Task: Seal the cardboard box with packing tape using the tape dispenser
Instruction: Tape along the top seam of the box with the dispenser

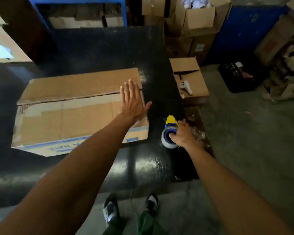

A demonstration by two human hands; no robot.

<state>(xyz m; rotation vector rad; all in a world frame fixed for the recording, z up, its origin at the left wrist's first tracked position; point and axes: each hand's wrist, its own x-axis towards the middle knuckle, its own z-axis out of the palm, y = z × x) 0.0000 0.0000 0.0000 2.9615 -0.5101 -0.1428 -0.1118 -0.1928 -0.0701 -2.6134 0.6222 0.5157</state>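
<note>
Glossy black table [98, 53] in a box-crammed storeroom; left hand [132, 100] flat, fingers spread on cardboard box [78, 106], right hand [183, 133] wrapped around tape dispenser [169, 133] (handle hidden)

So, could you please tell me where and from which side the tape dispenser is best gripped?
Probably by its handle, from the right and above. The tape dispenser stands on the black table with its tape roll facing the camera and its yellow head pointing away; the right hand already closes there, though the handle is hidden.

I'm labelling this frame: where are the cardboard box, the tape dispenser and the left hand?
cardboard box [71, 119]: head view, near top flap.
tape dispenser [168, 138]: head view, tape roll.
left hand [132, 102]: head view, back of hand.
</note>
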